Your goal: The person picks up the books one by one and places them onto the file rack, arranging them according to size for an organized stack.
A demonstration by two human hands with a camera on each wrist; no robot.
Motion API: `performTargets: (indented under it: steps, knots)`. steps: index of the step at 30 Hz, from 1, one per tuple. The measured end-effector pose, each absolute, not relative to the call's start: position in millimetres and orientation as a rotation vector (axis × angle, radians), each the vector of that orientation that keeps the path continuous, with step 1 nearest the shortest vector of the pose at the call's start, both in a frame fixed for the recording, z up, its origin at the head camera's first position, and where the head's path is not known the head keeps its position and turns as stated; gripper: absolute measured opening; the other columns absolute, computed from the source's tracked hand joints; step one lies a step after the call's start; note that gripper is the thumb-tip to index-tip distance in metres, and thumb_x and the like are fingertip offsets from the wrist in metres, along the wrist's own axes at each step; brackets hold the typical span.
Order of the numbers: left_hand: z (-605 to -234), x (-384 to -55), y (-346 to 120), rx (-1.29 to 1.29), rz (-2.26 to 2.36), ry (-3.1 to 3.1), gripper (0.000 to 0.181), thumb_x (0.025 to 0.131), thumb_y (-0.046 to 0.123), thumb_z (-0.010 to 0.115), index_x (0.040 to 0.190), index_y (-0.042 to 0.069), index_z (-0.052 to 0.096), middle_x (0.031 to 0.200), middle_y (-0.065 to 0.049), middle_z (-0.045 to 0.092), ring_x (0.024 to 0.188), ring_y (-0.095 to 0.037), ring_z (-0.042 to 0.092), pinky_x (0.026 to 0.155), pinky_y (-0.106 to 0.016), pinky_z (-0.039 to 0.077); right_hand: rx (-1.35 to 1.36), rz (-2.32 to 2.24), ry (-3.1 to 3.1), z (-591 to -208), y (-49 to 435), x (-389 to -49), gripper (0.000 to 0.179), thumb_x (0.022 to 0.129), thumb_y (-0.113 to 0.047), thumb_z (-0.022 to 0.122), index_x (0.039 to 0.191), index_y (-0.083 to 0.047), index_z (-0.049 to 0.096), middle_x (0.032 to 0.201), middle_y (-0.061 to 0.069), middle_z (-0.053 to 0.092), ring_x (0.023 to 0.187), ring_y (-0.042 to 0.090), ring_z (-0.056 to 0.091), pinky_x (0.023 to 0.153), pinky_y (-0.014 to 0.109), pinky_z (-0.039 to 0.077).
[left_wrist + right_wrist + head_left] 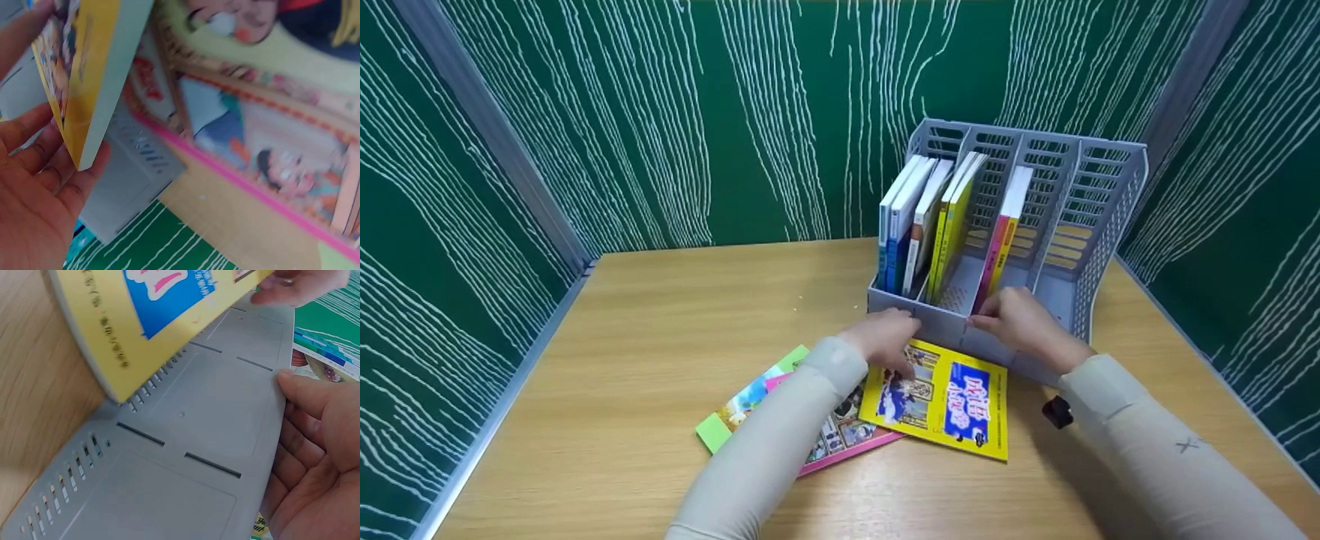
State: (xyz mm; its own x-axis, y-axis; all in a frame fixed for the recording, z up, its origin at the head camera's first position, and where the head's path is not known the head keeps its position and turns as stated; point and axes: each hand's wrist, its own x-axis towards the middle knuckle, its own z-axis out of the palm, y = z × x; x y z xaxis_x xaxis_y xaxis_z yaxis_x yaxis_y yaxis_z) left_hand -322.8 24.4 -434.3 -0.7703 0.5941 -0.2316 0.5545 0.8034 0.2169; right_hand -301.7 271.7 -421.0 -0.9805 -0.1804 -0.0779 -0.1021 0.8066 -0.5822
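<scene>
My left hand (889, 336) grips a yellow book (986, 420) by its edge, thumb on the cover and fingers beneath in the left wrist view. The book is tilted in front of a grey file rack (941, 322). At the rack's front rim, my right hand (1024, 326) pinches the edge, its thumb on the outer wall and fingers curled inside in the right wrist view. Under my left forearm lie a pink-edged comic book (840, 442) and a green-edged book (718, 429), partly hidden by the sleeve.
Blue and white books (894, 240) and yellow books (949, 240) stand upright at the rack's left. A pink and yellow pair of books (1001, 247) leans in a middle compartment. The wooden table (660, 322) meets green, white-streaked walls (780, 112) behind and at both sides.
</scene>
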Motion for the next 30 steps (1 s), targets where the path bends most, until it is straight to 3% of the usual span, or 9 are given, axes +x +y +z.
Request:
performTargets:
  steps: [3,8,15,25,30]
  knots:
    - [-425.8,-322.9,17.7,0.829,0.275,2.692,0.066,0.088,0.033,0.093,0.146,0.016,0.066,0.142,-0.003,0.068,0.115,-0.018,0.062,0.117,-0.04,0.055,-0.223,-0.903,2.857,-420.8,271.6,-301.9,0.022,0.105,-0.022,0.074,0.115,-0.004,0.084,0.099,0.012,0.081,0.078,0.027,0.069,0.066,0.027,0.056]
    - [-412.8,-322.9,2.3,0.696,0.337,2.627,0.063,0.09,0.026,0.091,0.146,0.015,0.064,0.143,-0.005,0.066,0.114,-0.021,0.064,0.116,-0.044,0.056,-0.216,-0.881,2.861,-420.5,271.6,-303.1,0.021,0.105,-0.021,0.074,0.113,-0.004,0.084,0.091,0.01,0.08,0.073,0.025,0.067,0.062,0.026,0.052]
    - [-400.1,-323.0,-26.1,0.539,0.523,2.462,0.042,0.094,0.016,0.085,0.132,0.013,0.066,0.122,-0.007,0.075,0.103,-0.025,0.074,0.102,-0.046,0.064,-0.319,-0.868,2.92,-421.6,272.5,-304.4,0.02,0.104,-0.017,0.074,0.1,-0.001,0.085,0.081,0.012,0.078,0.065,0.02,0.058,0.056,0.028,0.048]
    - [-396.1,-322.8,-60.1,0.539,0.674,2.444,0.038,0.101,0.025,0.078,0.138,0.017,0.071,0.119,-0.003,0.077,0.095,-0.021,0.078,0.095,-0.043,0.067,-0.289,-0.871,2.931,-422.9,270.5,-302.9,0.021,0.105,-0.019,0.074,0.1,-0.001,0.084,0.082,0.013,0.076,0.067,0.021,0.059,0.058,0.029,0.05]
    - [-393.2,-321.3,-73.8,0.571,0.717,2.461,0.038,0.103,0.023,0.075,0.14,0.019,0.07,0.121,-0.002,0.076,0.1,-0.022,0.076,0.098,-0.041,0.066,-0.293,-0.865,2.94,-423.1,269.9,-303.1,0.021,0.105,-0.019,0.074,0.1,-0.002,0.084,0.082,0.013,0.077,0.067,0.02,0.059,0.059,0.029,0.051]
